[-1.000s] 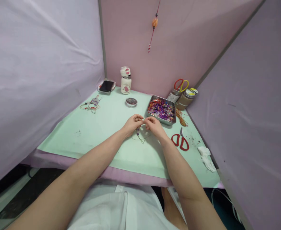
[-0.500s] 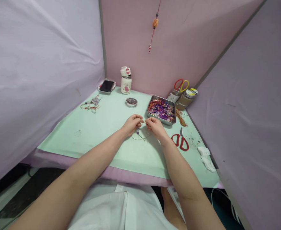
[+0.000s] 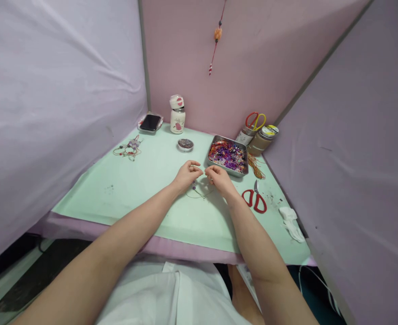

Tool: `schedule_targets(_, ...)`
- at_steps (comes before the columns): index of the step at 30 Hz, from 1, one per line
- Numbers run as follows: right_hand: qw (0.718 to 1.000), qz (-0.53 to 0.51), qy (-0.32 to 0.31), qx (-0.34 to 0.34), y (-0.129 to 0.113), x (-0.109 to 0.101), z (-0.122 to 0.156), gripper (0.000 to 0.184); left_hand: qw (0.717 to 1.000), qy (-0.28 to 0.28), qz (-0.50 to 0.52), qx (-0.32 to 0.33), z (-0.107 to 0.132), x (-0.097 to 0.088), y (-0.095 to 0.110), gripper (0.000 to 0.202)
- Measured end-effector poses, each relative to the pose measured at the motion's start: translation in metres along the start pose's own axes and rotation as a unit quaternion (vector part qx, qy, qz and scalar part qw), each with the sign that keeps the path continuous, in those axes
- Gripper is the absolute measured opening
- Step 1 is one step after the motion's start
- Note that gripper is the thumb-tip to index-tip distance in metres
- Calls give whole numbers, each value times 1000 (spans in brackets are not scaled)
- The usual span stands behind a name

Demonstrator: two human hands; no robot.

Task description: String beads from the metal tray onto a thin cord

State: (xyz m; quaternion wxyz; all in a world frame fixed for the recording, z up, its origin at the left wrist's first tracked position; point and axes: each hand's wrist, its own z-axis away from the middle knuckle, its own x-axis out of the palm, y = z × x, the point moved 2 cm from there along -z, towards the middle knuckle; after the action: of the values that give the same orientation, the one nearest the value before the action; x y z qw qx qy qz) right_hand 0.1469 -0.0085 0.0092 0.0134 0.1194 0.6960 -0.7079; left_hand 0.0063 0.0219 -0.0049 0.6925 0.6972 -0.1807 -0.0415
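Observation:
Above the middle of the mat, my left hand [image 3: 187,175] pinches a thin beaded cord [image 3: 194,188] with thumb and index finger. Purple beads show just under that hand, and the thin cord trails in loose curves onto the mat. My right hand [image 3: 218,177] is closed in a pinch, its fingertips almost meeting those of the left. What sits between the right fingertips is too small to make out. Just beyond the right hand stands a metal tray [image 3: 228,172] full of mixed purple, orange and white beads and strings.
Red-handled scissors [image 3: 259,203] lie right of my right hand, near crumpled white tissue [image 3: 291,223]. Behind are a cord bundle [image 3: 255,167], jars [image 3: 260,141], a round tin [image 3: 185,145], a white bottle [image 3: 177,121] and a phone [image 3: 150,122]. Beaded strings [image 3: 129,148] lie at left.
The left hand's upper fingers have lifted and spread slightly, while its pinch stays close to the right fingertips. The whole view has shifted very slightly; the objects on the mat lie as before.

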Motion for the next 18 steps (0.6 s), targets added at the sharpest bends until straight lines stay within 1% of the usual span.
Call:
schedule_targets(2, 999, 40, 14, -20, -5, 0, 2, 16, 999, -5, -43, 21, 1, 0, 0, 37)
schedule_targets(4, 997, 68, 13, -45, -9, 0, 4, 15, 997, -10, -75, 29, 2, 2, 1, 40)
schedule_targets(8, 995, 71, -5, -66, -10, 1, 6, 9, 994, -14, -108, 7, 5, 6, 2, 46)
schedule_targets(11, 995, 65, -33, -68, -8, 0, 6, 8, 993, -27, -118, -1, 6, 7, 1, 46)
schedule_targets(15, 992, 60, -86, -69, -7, 2, 6, 13, 990, -66, -125, 8, 6, 7, 0, 44)
schedule_targets(17, 991, 58, -90, -79, -8, 3, 7, 14, 990, -78, -118, 1, 7, 8, -1, 44)
schedule_targets(18, 991, 62, -80, -90, -8, 3, 7, 12, 991, -75, -109, -3, 6, 8, -1, 43)
